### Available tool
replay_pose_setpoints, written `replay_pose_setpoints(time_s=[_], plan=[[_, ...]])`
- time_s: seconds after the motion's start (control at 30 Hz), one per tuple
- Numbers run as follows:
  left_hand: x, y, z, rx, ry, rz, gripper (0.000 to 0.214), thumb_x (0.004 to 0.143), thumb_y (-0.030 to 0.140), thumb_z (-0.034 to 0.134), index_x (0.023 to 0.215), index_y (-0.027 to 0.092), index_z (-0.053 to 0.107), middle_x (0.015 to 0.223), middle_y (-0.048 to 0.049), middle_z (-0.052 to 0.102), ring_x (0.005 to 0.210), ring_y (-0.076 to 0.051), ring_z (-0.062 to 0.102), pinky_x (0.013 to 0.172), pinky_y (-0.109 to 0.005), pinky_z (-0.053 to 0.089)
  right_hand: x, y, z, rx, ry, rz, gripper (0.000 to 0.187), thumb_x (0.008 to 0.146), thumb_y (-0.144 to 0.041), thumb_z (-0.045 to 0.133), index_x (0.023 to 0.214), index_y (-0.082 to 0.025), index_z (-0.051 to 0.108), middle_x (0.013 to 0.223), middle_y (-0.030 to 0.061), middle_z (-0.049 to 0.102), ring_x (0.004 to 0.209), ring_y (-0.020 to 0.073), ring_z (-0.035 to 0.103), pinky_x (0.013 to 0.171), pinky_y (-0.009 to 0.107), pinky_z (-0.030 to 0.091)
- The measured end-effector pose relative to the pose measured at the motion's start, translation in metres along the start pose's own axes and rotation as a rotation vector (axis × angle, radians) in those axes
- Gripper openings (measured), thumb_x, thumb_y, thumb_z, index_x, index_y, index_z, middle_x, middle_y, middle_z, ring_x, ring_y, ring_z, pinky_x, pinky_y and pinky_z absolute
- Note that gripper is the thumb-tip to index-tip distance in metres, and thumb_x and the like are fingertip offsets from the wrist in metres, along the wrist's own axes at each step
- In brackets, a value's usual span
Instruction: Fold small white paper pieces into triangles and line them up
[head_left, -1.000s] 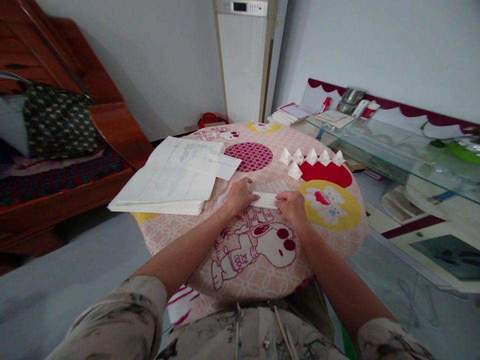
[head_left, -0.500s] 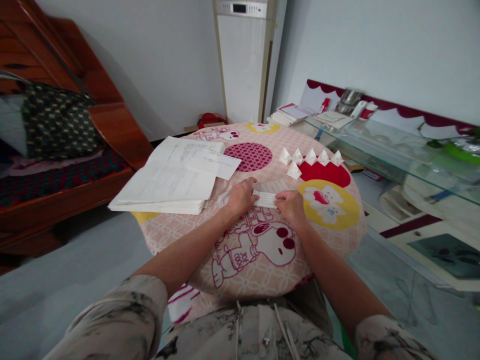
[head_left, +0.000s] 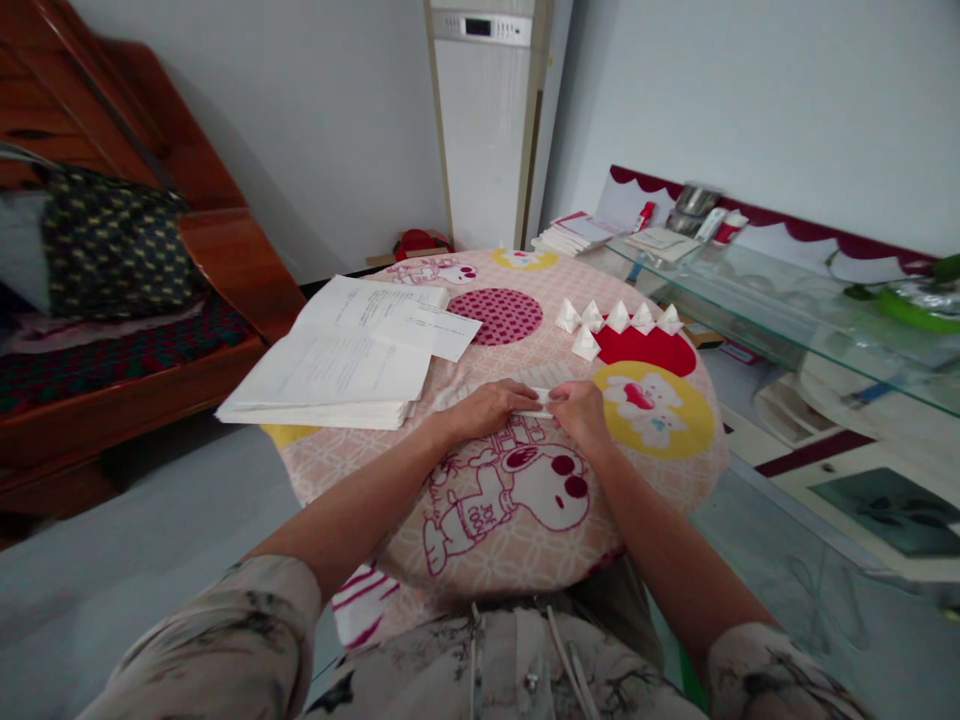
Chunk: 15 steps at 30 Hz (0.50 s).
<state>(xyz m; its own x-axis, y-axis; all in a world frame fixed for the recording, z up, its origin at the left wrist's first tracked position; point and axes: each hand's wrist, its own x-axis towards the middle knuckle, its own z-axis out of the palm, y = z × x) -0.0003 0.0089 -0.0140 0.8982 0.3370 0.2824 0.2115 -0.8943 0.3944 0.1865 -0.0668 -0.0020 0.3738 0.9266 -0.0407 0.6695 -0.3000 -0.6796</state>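
A narrow strip of folded white paper point(head_left: 538, 401) lies on the patterned tablecloth point(head_left: 510, 560), mostly covered by my fingers. My left hand point(head_left: 491, 408) closes on its left part, fingertips pressed down on the paper. At the other end my right hand point(head_left: 579, 411) pinches the strip, its fingers curled. Both hands almost meet over it. Beyond them to the right stand several small folded paper pyramids point(head_left: 617, 318), most in a row and one in front. Left of my hands rests a thick stack of printed sheets point(head_left: 322, 350), with a smaller loose sheet point(head_left: 450, 333) on top.
A glass shelf point(head_left: 810, 310) with cups and papers runs along the right wall beside the table. Behind the table stands a tall white air conditioner point(head_left: 484, 130). On the left, a wooden sofa point(head_left: 217, 250) holds a dark patterned bag point(head_left: 112, 240).
My left hand has shifted right along the paper strip, closer to my right hand, and now covers more of it. The right hand stays nearly in place.
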Motion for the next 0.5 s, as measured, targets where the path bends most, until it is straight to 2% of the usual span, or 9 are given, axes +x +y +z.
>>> replay_pose_setpoints(time_s=[0.23,0.4,0.5], plan=[[0.0,0.001,0.003,0.094,-0.03,-0.005,0.061,0.085,-0.002,0.048,0.135,0.026,0.067,0.14,-0.0091,0.066,0.123,-0.022,0.063,0.106,-0.038,0.049,-0.002,-0.002,-0.003,0.149,-0.022,0.07,0.034,0.075,-0.011,0.059,0.103,-0.009,0.078,0.055,0.0023,0.067,0.05,0.0149,0.065,0.045,0.018,0.046],[0.0,0.001,0.004,0.122,-0.042,-0.019,0.06,0.084,-0.002,0.051,0.135,0.024,0.067,0.141,-0.0093,0.065,0.124,-0.022,0.062,0.106,-0.037,0.048,-0.009,0.001,-0.011,0.365,-0.081,0.169,0.016,0.077,-0.01,0.055,0.078,-0.014,0.069,0.055,0.0003,0.066,0.045,0.0131,0.062,0.035,0.017,0.039],[0.0,0.002,0.004,0.116,-0.049,-0.029,0.059,0.085,-0.001,0.051,0.135,0.025,0.067,0.143,-0.0082,0.064,0.123,-0.022,0.063,0.107,-0.037,0.048,-0.017,0.0,-0.017,0.445,-0.148,0.271,0.012,0.082,-0.014,0.057,0.071,-0.017,0.062,0.053,0.0005,0.065,0.04,0.0121,0.058,0.034,0.018,0.038]])
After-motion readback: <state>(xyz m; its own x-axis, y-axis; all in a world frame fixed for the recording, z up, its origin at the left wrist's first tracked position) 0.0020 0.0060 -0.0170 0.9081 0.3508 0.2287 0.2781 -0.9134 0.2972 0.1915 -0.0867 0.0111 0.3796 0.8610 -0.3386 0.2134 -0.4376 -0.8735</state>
